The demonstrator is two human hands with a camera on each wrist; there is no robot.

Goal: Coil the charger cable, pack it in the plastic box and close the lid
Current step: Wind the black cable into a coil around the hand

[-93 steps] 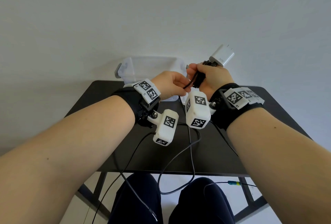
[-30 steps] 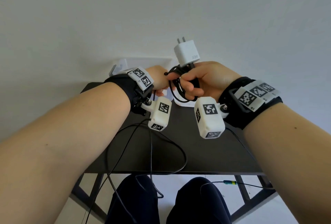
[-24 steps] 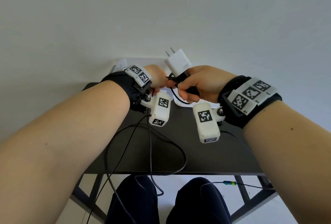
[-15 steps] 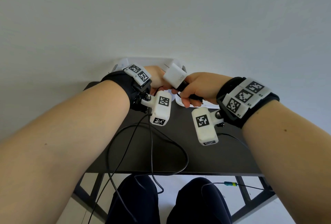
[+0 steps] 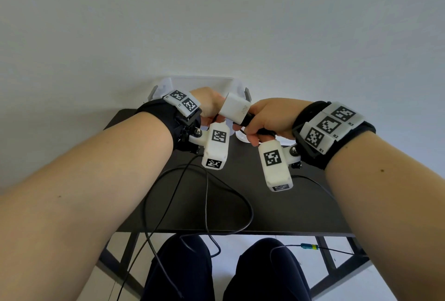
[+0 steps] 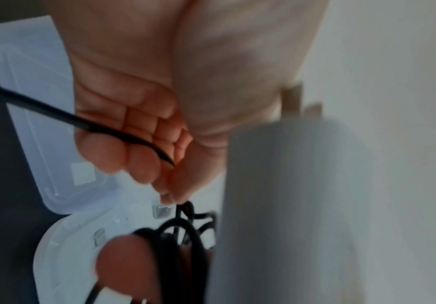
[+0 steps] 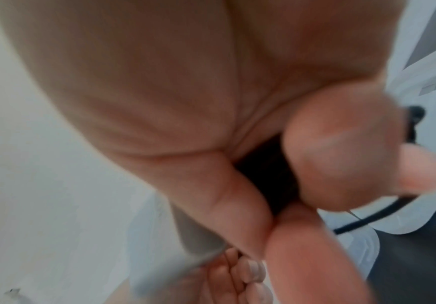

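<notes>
A clear plastic box [image 5: 202, 82] stands open at the far edge of the black table [image 5: 284, 206]. Just in front of it my right hand [image 5: 262, 121] grips the coiled black charger cable [image 6: 183, 234], with the white charger plug [image 5: 235, 111] sticking out to the left, tilted toward the box. My left hand [image 5: 209, 105] is against the plug, its fingers curled round a loose strand of the cable [image 6: 99, 128]. The plug fills the right of the left wrist view as a grey block [image 6: 315, 205]. The right wrist view is blurred.
The box's lid [image 6: 29, 92] lies flat on the table beside the box, under my hands. Thin black camera wires [image 5: 207, 194] trail from both wrists over the table's front edge to my knees. A plain white wall stands right behind the box.
The plug, upright a second ago, has tipped over to the left and come down toward the box. Both hands have sunk a little and closed together; the hanging cable loops are now gathered in my right hand.
</notes>
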